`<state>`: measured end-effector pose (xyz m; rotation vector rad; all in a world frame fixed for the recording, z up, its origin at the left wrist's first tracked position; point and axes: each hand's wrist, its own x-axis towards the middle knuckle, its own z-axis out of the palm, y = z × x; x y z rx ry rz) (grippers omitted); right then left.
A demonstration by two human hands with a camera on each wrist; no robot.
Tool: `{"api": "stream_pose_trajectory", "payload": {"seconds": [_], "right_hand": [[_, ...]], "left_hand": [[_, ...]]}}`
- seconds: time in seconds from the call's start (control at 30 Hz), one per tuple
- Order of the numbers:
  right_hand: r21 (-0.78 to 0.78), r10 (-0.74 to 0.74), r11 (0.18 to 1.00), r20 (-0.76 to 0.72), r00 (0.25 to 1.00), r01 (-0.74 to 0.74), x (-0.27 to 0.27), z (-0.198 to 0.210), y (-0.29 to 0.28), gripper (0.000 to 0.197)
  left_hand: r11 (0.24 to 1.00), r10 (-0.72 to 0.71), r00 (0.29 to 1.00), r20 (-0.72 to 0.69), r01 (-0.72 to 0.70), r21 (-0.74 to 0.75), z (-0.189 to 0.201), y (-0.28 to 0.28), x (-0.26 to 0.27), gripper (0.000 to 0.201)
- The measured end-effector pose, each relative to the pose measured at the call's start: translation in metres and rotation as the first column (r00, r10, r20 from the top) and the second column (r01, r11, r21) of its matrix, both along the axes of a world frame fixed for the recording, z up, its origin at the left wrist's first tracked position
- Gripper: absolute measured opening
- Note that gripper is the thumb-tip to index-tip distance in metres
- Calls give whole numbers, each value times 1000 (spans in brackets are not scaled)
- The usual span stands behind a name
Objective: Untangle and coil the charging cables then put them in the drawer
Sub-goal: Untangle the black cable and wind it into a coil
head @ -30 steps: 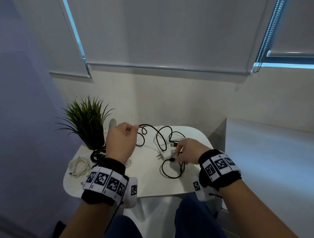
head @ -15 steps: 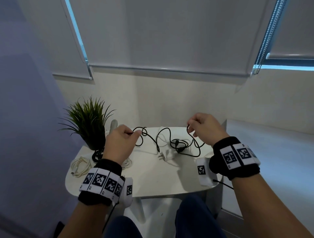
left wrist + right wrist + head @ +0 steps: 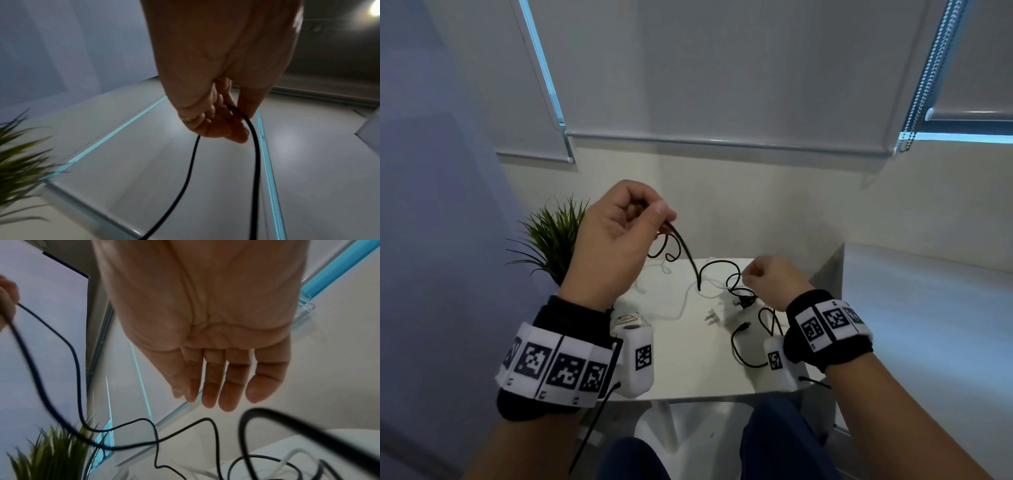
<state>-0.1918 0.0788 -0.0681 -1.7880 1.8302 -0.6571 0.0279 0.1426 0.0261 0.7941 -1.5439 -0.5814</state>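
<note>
A black charging cable (image 3: 690, 260) hangs in loops from my left hand (image 3: 662, 214), which pinches it between thumb and fingers well above the white table (image 3: 688, 363). The left wrist view shows that hand (image 3: 240, 123) with the cable (image 3: 191, 162) looped through the fingers and both strands dropping away. The rest of the cable lies tangled on the table by a white plug adapter (image 3: 717, 317). My right hand (image 3: 751, 274) hovers low over the tangle. Its fingers (image 3: 213, 386) hang loose and hold nothing, with cable loops (image 3: 205, 420) just below. No drawer is in view.
A potted green plant (image 3: 551, 236) stands at the table's back left. A coiled white cable (image 3: 630, 318) lies behind my left wrist. A loose white cable (image 3: 681, 308) crosses the table top. A grey ledge (image 3: 928, 308) runs along the right, and the wall and blinds are close behind.
My left hand has risen with the black cable, pulling loops off the table. My right hand has dropped from its raised position to just above the tangle and no longer holds the cable.
</note>
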Motion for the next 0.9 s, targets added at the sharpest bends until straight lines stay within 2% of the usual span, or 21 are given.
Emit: {"api": "stream_pose_trajectory", "payload": {"seconds": [0.07,0.17,0.23,0.3,0.37,0.43,0.5,0.57,0.6,0.7,0.77,0.83,0.9], "right_hand": [[-26,17,1000,50,999,-16,9,4,-4,19],[-41,66,997,50,997,-64,21,2,-8,55],[10,85,996,65,994,-86,29,-5,-10,72],[82,67,994,76,995,-74,35,-15,-14,78],[119,59,991,66,996,-67,39,-22,-18,71],[94,74,992,71,995,-81,40,-23,-21,48],[26,41,998,243,969,-49,41,-17,-22,27],[61,-9,998,497,868,-24,45,-6,-19,30],[96,-14,994,561,828,-48,48,-1,-16,37],[194,71,963,494,867,-189,58,5,-9,57],[261,96,928,519,849,-265,63,2,-8,61],[255,112,905,631,767,-342,67,-2,-7,52],[169,154,902,734,662,-397,67,-3,-5,27]], "left_hand": [[1000,-25,996,90,24,15,-1,1,2,22],[1000,2,977,214,-5,13,-6,2,7,38],[1000,-2,981,195,2,1,-7,2,10,34],[999,-38,993,114,42,-33,-6,4,12,26],[996,-37,998,55,41,-81,-3,5,15,28],[994,-32,999,37,36,-104,-2,4,18,32],[996,-56,997,61,60,-69,-6,1,20,33],[996,-92,991,100,90,22,-14,-2,18,32],[992,-112,988,110,104,73,-19,-3,17,31],[976,-155,985,71,142,168,-31,-7,12,28],[964,-180,983,43,167,205,-38,-8,9,27],[942,-240,965,101,206,265,-44,-7,5,23],[889,-362,905,224,263,376,-53,-6,3,19]]}}
